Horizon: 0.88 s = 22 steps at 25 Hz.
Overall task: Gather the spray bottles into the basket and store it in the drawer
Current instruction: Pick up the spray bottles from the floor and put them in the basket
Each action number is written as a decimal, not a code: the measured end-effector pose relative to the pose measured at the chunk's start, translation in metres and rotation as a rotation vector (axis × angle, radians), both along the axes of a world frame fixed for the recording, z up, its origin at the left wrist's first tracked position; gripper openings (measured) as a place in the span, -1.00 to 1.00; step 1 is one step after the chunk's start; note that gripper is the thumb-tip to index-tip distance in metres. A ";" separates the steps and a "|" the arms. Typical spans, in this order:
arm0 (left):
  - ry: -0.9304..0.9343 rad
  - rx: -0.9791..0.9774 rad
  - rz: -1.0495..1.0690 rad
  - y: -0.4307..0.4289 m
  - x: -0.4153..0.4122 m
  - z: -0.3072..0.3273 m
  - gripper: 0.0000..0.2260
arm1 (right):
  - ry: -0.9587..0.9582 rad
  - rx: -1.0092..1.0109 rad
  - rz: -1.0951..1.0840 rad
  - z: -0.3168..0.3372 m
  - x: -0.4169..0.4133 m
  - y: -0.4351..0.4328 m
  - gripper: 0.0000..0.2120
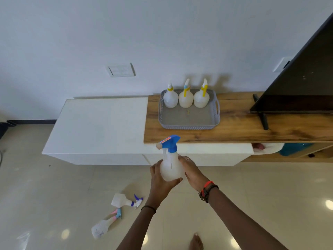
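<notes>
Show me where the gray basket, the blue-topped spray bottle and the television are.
gray basket [188, 126]: head view, on its front wall.
blue-topped spray bottle [171, 168]: head view, on its cloudy body, between both hands.
television [306, 83]: head view, on its dark screen.

Both arms are bare, no sleeves showing anywhere. The left hand [161, 179] side has just a thin dark band [148, 208] round the wrist, while the right hand [191, 171] has a slim ring [187, 159] on one finger, plus a red band [207, 186] stacked with dark beaded bracelets [207, 194] at the wrist. One bare foot [196, 241] pokes in at the bottom edge, no shoe or sock.
</notes>
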<state>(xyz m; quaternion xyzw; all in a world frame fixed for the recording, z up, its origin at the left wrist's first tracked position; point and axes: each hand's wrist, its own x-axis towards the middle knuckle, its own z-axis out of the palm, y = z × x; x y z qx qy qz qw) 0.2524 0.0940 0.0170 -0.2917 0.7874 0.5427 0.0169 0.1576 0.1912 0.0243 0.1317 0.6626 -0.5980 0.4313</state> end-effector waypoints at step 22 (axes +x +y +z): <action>0.061 0.417 0.037 -0.067 -0.249 -0.001 -0.62 | 0.010 0.039 -0.327 -0.026 -0.233 -0.058 -0.76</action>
